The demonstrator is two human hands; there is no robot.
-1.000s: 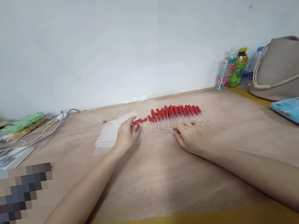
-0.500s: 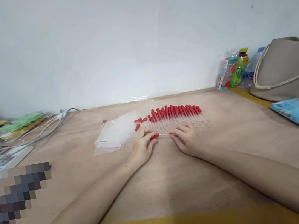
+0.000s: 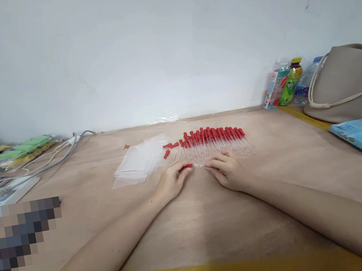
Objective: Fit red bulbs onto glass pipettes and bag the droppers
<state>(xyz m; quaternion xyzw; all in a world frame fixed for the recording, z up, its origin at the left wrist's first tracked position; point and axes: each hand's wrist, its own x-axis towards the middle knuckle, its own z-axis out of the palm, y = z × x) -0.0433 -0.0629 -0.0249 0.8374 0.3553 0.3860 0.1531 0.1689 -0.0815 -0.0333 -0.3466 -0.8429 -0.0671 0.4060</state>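
Left hand moved rightward from loose caps, fingers pinching a red cap, right hand pinching a tube, long axis left-to-right, left end toward cap.

Red bulb partly invisible (behind the left hand)

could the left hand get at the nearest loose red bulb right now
Probably yes: that loose bulb lies just beyond the left hand with nothing visible between, though its thumb and fingers pinch another red bulb.
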